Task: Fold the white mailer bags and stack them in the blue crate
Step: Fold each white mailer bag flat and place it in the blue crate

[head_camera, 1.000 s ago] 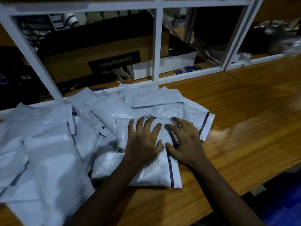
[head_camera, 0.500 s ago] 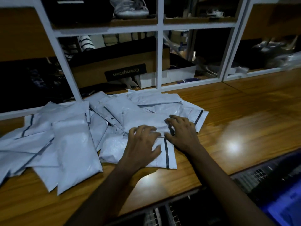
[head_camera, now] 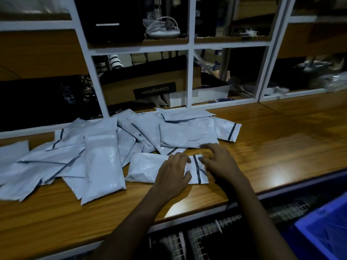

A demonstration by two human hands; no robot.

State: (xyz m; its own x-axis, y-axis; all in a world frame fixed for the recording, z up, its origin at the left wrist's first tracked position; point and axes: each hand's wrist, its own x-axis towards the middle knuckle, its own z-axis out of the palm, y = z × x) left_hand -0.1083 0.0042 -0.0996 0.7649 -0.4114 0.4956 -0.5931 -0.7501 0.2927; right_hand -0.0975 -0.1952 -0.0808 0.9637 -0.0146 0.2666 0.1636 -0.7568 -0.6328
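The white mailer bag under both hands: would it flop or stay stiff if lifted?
Probably floppy: the mailer bag is thin, wrinkled film, folded under the left hand and right hand. Likely slippery, given its glossy surface on the smooth wooden counter. Seems light: it lies flat, so rolling is unlikely.

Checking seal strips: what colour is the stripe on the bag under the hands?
The stripe is dark, nearly black; head view.

A wooden counter (head_camera: pixel 281 139) is seen running across the view, backed by a white shelf frame (head_camera: pixel 191 72). In a lower compartment a brown cardboard box (head_camera: pixel 150 77) is laid with its "Crompton" label (head_camera: pixel 155 90) upside down, and a white box (head_camera: pixel 206 94) is set just beside it. A black box (head_camera: pixel 112 21) is kept on the shelf above. Wire grids (head_camera: pixel 206 231) are seen below the counter's front edge.
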